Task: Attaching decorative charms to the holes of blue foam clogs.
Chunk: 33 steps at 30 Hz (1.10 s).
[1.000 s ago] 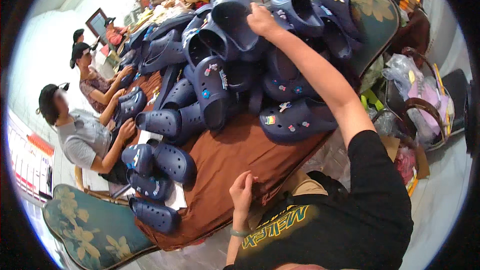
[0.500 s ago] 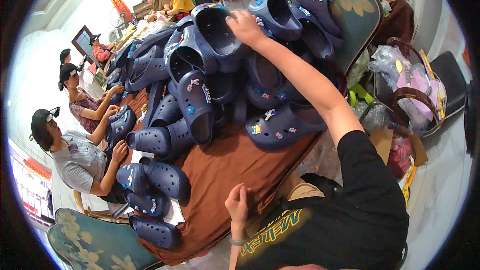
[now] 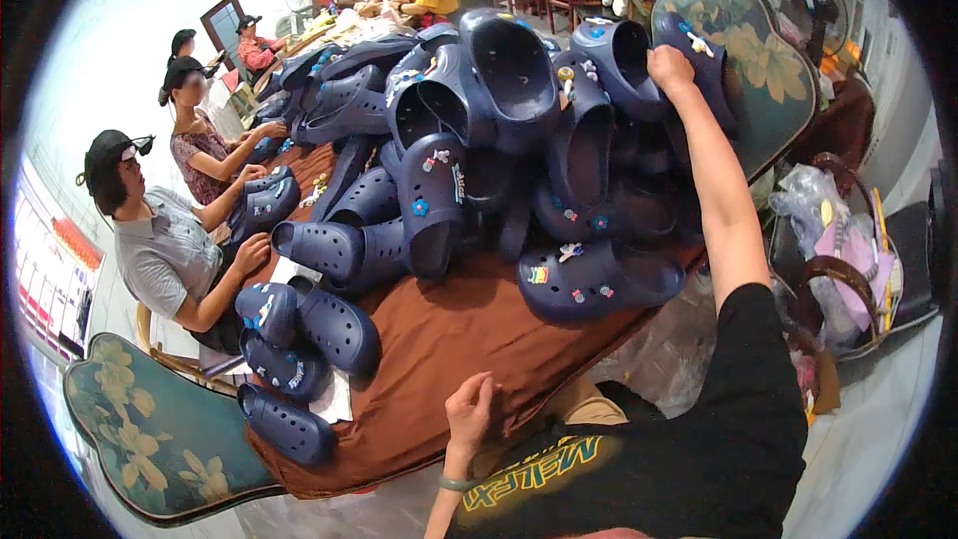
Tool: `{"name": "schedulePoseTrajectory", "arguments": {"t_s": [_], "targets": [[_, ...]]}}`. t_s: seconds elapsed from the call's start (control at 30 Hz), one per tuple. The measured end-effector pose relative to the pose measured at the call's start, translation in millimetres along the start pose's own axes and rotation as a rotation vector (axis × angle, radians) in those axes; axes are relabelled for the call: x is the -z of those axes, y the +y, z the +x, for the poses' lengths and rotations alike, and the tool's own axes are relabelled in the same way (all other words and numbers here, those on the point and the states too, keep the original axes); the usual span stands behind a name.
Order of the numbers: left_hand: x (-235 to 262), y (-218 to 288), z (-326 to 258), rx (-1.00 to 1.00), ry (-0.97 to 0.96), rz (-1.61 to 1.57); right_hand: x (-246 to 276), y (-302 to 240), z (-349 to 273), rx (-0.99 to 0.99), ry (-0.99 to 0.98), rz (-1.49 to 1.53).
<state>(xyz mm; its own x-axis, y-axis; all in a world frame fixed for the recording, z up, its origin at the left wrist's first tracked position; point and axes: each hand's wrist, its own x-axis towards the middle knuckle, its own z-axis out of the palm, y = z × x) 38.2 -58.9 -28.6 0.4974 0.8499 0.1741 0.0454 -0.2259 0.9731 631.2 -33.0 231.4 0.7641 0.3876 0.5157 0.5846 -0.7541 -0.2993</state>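
Fingers of the right hand (image 3: pixel 671 68): curled over the upper rim of a navy clog (image 3: pixel 617 62) at the far right of the heap, apparently gripping it, though the fingertips fold out of sight behind the rim and the firmness of the hold cannot be told. Item touched: 1 foam clog, dark blue, perforated, small coloured charms on its upper; stands tilted with its opening toward the viewer, long axis running roughly from the table's far right corner down toward its middle, toe end buried among neighbours. It lies directly under and just left of the knuckles; the right arm is stretched to full reach over the right edge of the table. Left hand (image 3: pixel 471 409): at the near edge of the brown cloth (image 3: pixel 449 339), fingers loosely bent and narrow, holding nothing that shows, well apart from the heap; a green band sits on its wrist. Right hand is plainly the nearer of the 2. Heap of clogs (image 3: pixel 469 150): piled across the far half of the table, 1 decorated clog (image 3: pixel 589 279) lying loose and flat at its near right side. Also present: co-workers seated along the left edge, hands on further clogs; a floral chair back (image 3: pixel 768 70) just behind the reaching hand. Obscured: the held clog's heel, the table's far edge, and whatever lies beneath the pile.
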Motion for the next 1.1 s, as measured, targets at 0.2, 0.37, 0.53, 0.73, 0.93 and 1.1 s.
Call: {"name": "schedulePoseTrajectory", "arguments": {"t_s": [0.2, 0.37, 0.53, 0.73, 0.93, 1.1], "targets": [[-2.1, -7.9, 0.0, -0.018, -0.019, 0.019, 18.3, 18.0, -14.1, 0.06, 0.169, 0.094], [3.0, -3.7, 2.5, -0.044, -0.014, 0.055, 16.7, -19.8, -21.8, 0.023, -0.098, 0.0], [-1.7, 1.1, 3.9, -0.098, 0.006, 0.064, -8.7, 3.6, 13.3, -0.001, -0.124, -0.053], [-0.7, -2.0, -6.0, -0.108, 0.046, 0.099, -39.5, 29.6, 42.4, -0.056, 0.053, 0.102], [-0.9, 4.7, -5.5, -0.081, 0.021, 0.087, 24.3, 41.3, -13.1, 0.147, 0.314, 0.604], [-24.8, 38.1, 29.7, 0.109, -0.28, -0.274, 6.2, 110.3, -114.8, 0.491, 0.806, 0.362]]}}
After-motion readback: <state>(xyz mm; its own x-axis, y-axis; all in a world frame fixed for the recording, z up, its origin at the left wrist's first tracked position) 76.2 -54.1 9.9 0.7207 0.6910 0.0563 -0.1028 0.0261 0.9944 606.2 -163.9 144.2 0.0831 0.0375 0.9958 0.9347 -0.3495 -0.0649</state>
